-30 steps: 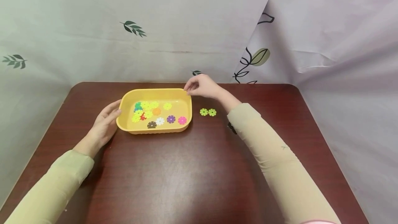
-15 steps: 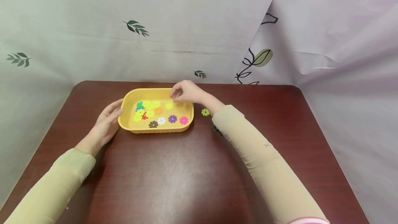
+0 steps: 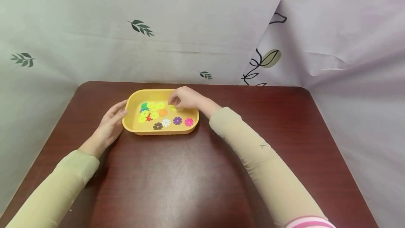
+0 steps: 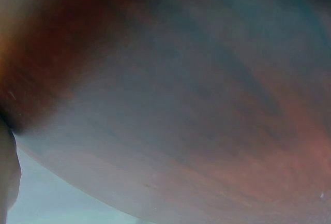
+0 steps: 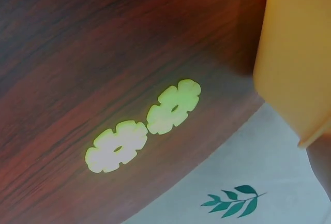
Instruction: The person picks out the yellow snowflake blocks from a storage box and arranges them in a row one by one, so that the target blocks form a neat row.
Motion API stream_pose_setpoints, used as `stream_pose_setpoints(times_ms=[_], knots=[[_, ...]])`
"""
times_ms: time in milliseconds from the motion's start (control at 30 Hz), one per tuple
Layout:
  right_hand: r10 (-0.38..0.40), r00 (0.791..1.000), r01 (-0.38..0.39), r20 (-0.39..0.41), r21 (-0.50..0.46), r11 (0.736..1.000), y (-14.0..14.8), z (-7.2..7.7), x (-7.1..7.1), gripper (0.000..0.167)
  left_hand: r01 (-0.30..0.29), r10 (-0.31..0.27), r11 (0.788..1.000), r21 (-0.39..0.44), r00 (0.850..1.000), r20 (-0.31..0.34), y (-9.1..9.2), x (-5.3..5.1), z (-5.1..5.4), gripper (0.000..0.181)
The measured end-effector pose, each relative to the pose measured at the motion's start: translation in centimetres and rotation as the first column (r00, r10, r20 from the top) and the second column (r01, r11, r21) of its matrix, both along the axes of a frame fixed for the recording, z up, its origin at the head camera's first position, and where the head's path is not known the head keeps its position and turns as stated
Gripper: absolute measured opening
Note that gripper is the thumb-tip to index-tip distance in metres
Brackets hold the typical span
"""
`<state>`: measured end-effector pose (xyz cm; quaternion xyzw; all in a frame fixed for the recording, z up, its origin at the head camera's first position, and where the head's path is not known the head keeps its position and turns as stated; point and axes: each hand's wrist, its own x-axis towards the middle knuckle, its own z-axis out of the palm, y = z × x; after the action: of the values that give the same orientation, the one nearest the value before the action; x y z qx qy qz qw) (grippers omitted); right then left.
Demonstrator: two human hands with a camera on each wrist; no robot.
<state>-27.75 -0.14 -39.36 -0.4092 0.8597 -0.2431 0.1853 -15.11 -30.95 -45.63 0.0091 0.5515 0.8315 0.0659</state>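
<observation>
The yellow tray (image 3: 161,133) holds several notched discs in mixed colours. At its left end my left hand (image 3: 109,124) grips the wall, thumb at the rim and fingers outside. My right hand (image 3: 186,98) is over the tray's right part, its bent fingers and thumb apart, just above a yellow-green disc (image 3: 173,108) that it partly covers. Nothing is seen held in it; contact with that disc cannot be made out. In the right wrist view two yellow-green discs (image 5: 116,149) (image 5: 174,109) lie side by side on the table beside the tray (image 5: 292,53).
The dark red-brown table (image 3: 171,175) reaches back to a pale curtain (image 3: 190,17) with leaf prints. The right forearm (image 3: 253,150) crosses the table's right half and hides the loose discs in the head view. Mostly blurred table fills the left wrist view.
My right hand has moved left from the tray's back right corner and lowered over the disc inside. My left hand keeps its grip on the tray's left end.
</observation>
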Motion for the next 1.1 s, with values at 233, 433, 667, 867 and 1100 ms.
stream_pose_setpoints(times_ms=[233, 433, 667, 867, 1100], knots=[[0.027, 0.997, -0.02, -0.078, 0.085, 0.996, -0.3, -0.3, 0.2, 0.036, -0.001, 0.001, 0.999, -0.037, 1.0, 0.0, 0.0, -0.1, 0.1, 0.035], [0.032, 0.991, -0.012, -0.127, 0.159, 0.987, -0.3, -0.5, 0.4, 0.039, -0.011, 0.012, 0.999, -0.047, 1.0, 0.013, 0.0, -0.1, 0.1, 0.034], [0.069, 0.988, -0.043, -0.138, 0.183, 0.982, -0.4, -0.4, 0.8, 0.038, -0.011, 0.011, 0.999, -0.035, 1.0, 0.008, 0.0, 0.0, 0.1, 0.034], [0.058, 0.987, -0.03, -0.149, 0.18, 0.983, -0.5, -0.5, 0.9, 0.038, -0.012, 0.012, 1.0, -0.013, 1.0, 0.007, 0.0, 0.1, 0.0, 0.034], [0.058, 0.984, -0.019, -0.168, 0.224, 0.974, -0.6, -0.6, 1.1, 0.041, -0.005, 0.005, 1.0, -0.009, 1.0, -0.004, 0.0, 0.0, 0.1, 0.035]])
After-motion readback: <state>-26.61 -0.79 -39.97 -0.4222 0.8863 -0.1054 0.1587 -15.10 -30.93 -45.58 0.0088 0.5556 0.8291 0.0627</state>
